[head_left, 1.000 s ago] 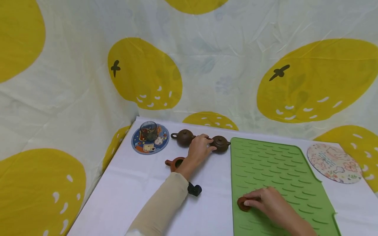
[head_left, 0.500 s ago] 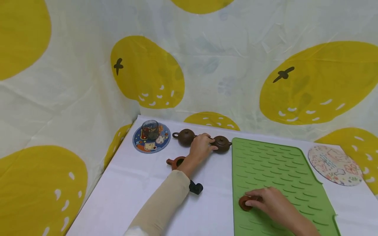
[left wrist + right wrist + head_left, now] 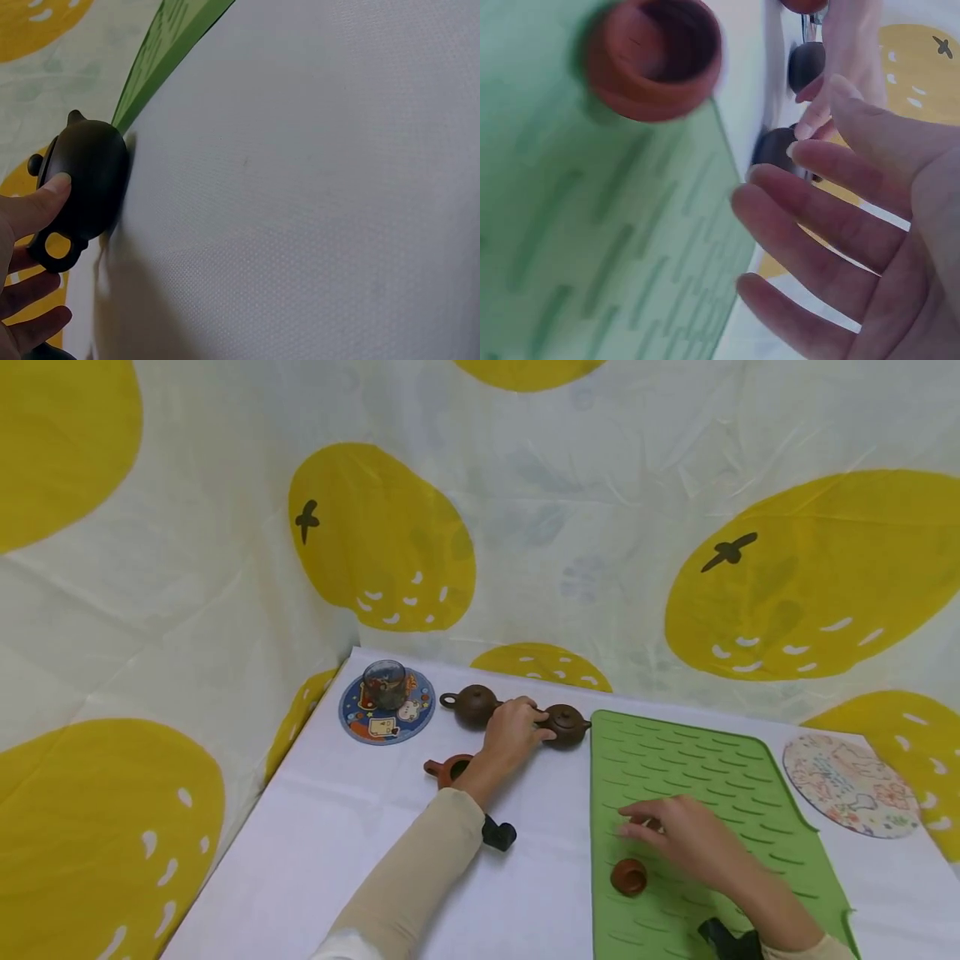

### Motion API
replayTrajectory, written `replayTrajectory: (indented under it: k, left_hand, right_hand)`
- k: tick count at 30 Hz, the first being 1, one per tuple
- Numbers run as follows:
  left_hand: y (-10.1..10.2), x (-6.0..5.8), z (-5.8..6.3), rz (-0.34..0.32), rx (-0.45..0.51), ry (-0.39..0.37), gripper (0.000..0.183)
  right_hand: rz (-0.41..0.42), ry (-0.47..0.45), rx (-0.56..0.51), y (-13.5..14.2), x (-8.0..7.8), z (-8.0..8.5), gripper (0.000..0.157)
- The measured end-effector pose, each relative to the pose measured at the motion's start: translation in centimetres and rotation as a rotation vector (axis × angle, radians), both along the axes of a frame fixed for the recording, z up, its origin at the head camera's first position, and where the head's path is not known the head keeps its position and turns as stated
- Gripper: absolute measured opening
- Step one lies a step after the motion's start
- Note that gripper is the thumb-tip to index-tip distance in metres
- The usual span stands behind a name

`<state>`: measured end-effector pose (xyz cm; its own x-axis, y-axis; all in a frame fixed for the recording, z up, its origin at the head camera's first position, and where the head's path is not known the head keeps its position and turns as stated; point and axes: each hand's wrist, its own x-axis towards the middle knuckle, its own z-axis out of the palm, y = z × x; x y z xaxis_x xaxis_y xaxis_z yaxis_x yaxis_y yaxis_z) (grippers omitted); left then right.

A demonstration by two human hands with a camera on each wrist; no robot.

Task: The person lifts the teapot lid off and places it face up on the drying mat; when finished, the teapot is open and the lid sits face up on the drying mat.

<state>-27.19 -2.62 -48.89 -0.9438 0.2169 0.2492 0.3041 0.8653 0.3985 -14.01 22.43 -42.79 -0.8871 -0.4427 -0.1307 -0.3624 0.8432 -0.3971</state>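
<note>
My left hand [image 3: 512,731] is at a dark brown teapot [image 3: 566,727] standing by the back left corner of the green mat [image 3: 697,777]. In the left wrist view the thumb lies against the side of the teapot [image 3: 86,180], and fingers curl near its ring handle; some fingertips are hidden. A small reddish-brown clay cup [image 3: 628,877] stands upright on the mat. My right hand [image 3: 686,843] hovers behind and above it, apart from it. In the right wrist view, its fingers [image 3: 795,247] are spread and hold nothing, with the cup [image 3: 656,60] off to one side.
A second brown teapot [image 3: 474,705] stands left of my left hand. Partly under my left forearm's line is a reddish pot [image 3: 444,770] with an open top. A glass [image 3: 386,685] sits on a blue round coaster [image 3: 390,727]; a patterned round coaster [image 3: 851,785] lies far right.
My right hand has let go of the clay cup and moved up and back from it. The cup stays on the mat. My left hand remains at the teapot.
</note>
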Motion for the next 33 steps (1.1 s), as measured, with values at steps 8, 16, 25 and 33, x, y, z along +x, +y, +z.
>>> replayTrajectory:
  k: [8, 16, 25, 33]
  left_hand:
    - [-0.3, -0.1, -0.1, -0.002, -0.025, -0.011, 0.041]
    - [-0.2, -0.3, -0.3, -0.005, -0.032, 0.024, 0.04]
    - [0.2, -0.2, -0.1, -0.013, -0.074, 0.013, 0.038]
    - [0.0, -0.1, 0.0, 0.005, -0.057, 0.02, 0.038]
  right_hand:
    - [0.063, 0.163, 0.057, -2.9, -4.4, 0.9, 0.027]
    - [0.072, 0.266, 0.082, -5.1, -9.4, 0.6, 0.032]
    - [0.071, 0.314, 0.128, -6.0, -12.0, -1.5, 0.049]
    - [0.117, 0.333, 0.091, -6.5, -12.2, -2.5, 0.05]
